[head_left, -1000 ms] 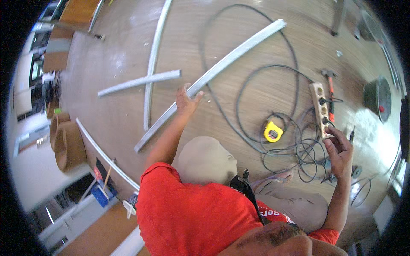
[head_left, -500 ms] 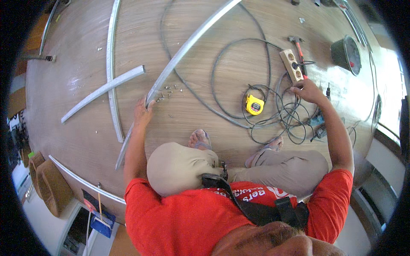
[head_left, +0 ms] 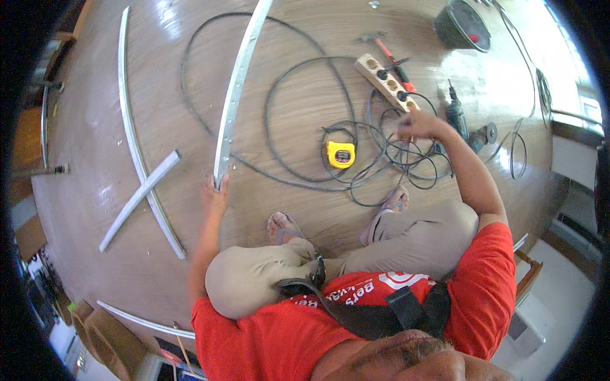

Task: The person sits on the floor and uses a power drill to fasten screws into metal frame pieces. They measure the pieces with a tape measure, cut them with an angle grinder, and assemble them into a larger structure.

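In my left hand (head_left: pixel 216 192), closed round its near end, is a long silver metal channel (head_left: pixel 234 95) with a row of holes. It slants up and away past the top of the view. My right hand (head_left: pixel 424 126) is just below the near end of a cream power strip (head_left: pixel 392 85), fingers loosely bent and apart, with no held thing visible. Two dark plugs sit in the strip. Looped black cable (head_left: pixel 387 149) lies under and beside that hand. A yellow tape measure (head_left: pixel 341 154) rests among the loops.
A red-handled hammer (head_left: pixel 394 60) lies behind the strip. To the right are a drill (head_left: pixel 455 114) and an angle grinder (head_left: pixel 481 136); a dark bucket (head_left: pixel 462 25) stands farther off. At left, a short metal channel (head_left: pixel 141 199) crosses a longer channel (head_left: pixel 131 127) on the wood-look floor.
My view has shifted. The channel in my left hand has swung to a steeper angle. My right hand has come off the power strip's end, where a second plug now shows.
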### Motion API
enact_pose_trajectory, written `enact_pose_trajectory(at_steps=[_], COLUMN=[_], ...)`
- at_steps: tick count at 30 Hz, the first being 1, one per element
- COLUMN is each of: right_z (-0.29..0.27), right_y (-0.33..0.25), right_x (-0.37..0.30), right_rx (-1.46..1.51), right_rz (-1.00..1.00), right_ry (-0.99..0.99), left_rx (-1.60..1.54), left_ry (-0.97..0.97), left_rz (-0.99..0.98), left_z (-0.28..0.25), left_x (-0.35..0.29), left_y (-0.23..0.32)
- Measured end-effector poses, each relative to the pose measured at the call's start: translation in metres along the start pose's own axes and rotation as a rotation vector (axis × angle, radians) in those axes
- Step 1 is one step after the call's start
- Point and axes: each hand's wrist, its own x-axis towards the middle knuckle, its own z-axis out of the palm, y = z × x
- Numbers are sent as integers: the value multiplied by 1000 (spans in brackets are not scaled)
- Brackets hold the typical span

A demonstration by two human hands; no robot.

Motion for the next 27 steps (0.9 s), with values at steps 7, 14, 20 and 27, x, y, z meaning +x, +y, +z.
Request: enact_pose_trajectory(at_steps=[7, 14, 20, 27], right_z=[-65, 28, 26, 31], right_y=[150, 251, 259, 317], right_x=[-35, -28, -18, -2], right_rx=[565, 885, 1146, 1743], right_rz=[511, 904, 786, 209], right_ry=[802, 1063, 933, 726], left_rx=[-217, 57, 13, -114], left_ry=[-216, -323, -283, -274], left_rz=[-111, -257, -181, -240], left_z=[31, 12, 9, 24], left_x=[0, 3, 5, 0], left_y=[13, 54, 58, 44])
